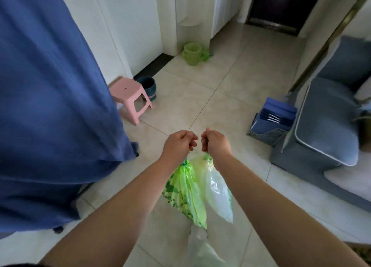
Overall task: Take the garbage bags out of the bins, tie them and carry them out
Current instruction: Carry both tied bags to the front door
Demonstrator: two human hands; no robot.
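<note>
My left hand (179,143) is closed on the gathered neck of a bright green printed garbage bag (185,194) that hangs below it. Close beside it, my right hand (215,142) grips the knotted top of a pale, whitish-green garbage bag (217,194). A third, pale translucent bag (200,246) dangles lower down; which hand holds it is hidden. Both hands are raised in front of me over the tiled floor. Far ahead a small green bin (191,53) stands by the white wall, with a crumpled green bag (205,55) lying at its right side.
A blue cloth-covered object (50,106) fills the left. A pink stool (131,98) and a dark teal bin (148,87) stand beside it. On the right are a grey sofa (325,130) and a grey basket of blue items (271,124). A dark door (281,5) lies ahead.
</note>
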